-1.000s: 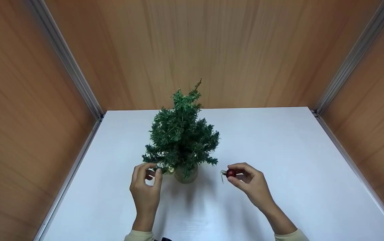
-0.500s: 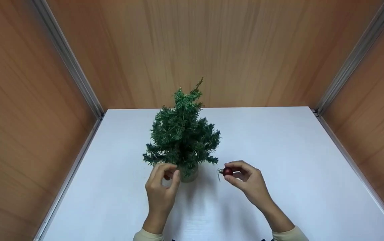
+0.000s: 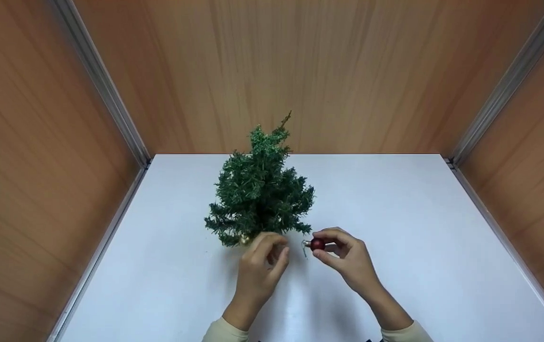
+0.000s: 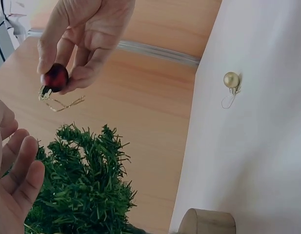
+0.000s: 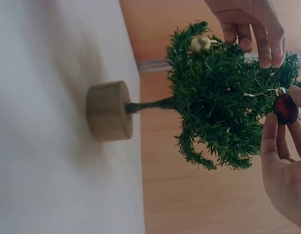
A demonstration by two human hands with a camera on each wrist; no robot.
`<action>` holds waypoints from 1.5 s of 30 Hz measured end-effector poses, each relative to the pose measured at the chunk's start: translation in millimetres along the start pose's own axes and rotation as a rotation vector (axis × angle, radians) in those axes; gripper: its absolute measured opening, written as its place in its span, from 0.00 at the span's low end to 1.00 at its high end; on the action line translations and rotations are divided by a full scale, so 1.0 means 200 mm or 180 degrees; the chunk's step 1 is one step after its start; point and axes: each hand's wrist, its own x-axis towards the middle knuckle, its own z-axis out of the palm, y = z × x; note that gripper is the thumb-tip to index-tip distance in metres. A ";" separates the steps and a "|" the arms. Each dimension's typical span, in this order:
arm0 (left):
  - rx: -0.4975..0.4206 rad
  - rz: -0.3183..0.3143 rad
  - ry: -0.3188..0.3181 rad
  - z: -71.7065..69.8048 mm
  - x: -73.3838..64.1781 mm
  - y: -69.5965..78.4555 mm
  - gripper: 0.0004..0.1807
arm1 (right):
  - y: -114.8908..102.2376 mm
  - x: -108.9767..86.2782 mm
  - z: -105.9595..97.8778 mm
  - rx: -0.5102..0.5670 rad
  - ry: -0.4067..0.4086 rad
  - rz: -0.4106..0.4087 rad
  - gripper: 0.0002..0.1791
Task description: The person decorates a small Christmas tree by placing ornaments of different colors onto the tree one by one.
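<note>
My right hand (image 3: 350, 261) pinches a dark red bauble (image 3: 317, 244) between thumb and fingers, its metal cap and gold string loop (image 4: 67, 105) hanging toward the tree. To its left, my left hand (image 3: 261, 266) has its fingers loosely bent with nothing between them, just short of the red bauble's loop. A small green artificial Christmas tree (image 3: 262, 190) stands right behind both hands. On one of its low left branches hangs a gold bauble (image 5: 200, 44). The tree's round wooden base (image 5: 109, 111) is hidden behind my left hand in the head view.
Another gold bauble (image 4: 231, 80) with a string lies on the white table (image 3: 395, 199), seen in the left wrist view. Wood-grain panels (image 3: 348, 71) enclose the table at the back and both sides, with metal rails (image 3: 106, 90) at the corners.
My left hand has moved right, from the tree's lower left branch to in front of its base, near the red bauble. My right hand, still pinching the bauble, has shifted slightly left.
</note>
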 end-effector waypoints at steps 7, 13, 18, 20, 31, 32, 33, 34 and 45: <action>-0.0019 -0.0301 -0.0132 0.02 -0.01 0.03 0.12 | -0.01 -0.01 0.01 0.0001 -0.0081 -0.0066 0.17; 0.0013 -0.0476 -0.0331 0.02 -0.02 0.05 0.14 | -0.03 -0.02 0.03 -0.0025 -0.0140 -0.0144 0.17; -0.0007 -0.0562 -0.0461 0.02 -0.03 0.05 0.14 | -0.03 -0.03 0.05 -0.0007 -0.0192 -0.0166 0.17; -0.0056 -0.0597 -0.0535 0.02 -0.03 0.05 0.13 | -0.03 -0.03 0.05 -0.0005 -0.0209 -0.0182 0.16; -0.0401 -0.0884 -0.0831 0.02 -0.03 0.06 0.11 | -0.01 -0.03 0.04 -0.0012 -0.0242 -0.0197 0.16; -0.0439 -0.0903 -0.0831 0.02 -0.03 0.06 0.11 | -0.01 -0.03 0.04 -0.0005 -0.0238 -0.0181 0.16; -0.0476 -0.0920 -0.0827 0.02 -0.03 0.06 0.10 | -0.01 -0.03 0.04 -0.0004 -0.0235 -0.0167 0.16; -0.0507 -0.0930 -0.0816 0.02 -0.03 0.06 0.10 | -0.01 -0.03 0.04 -0.0007 -0.0232 -0.0155 0.16; -0.0512 -0.0834 -0.0493 0.03 -0.03 0.05 0.05 | 0.00 -0.04 0.04 0.0033 -0.0194 -0.0169 0.16</action>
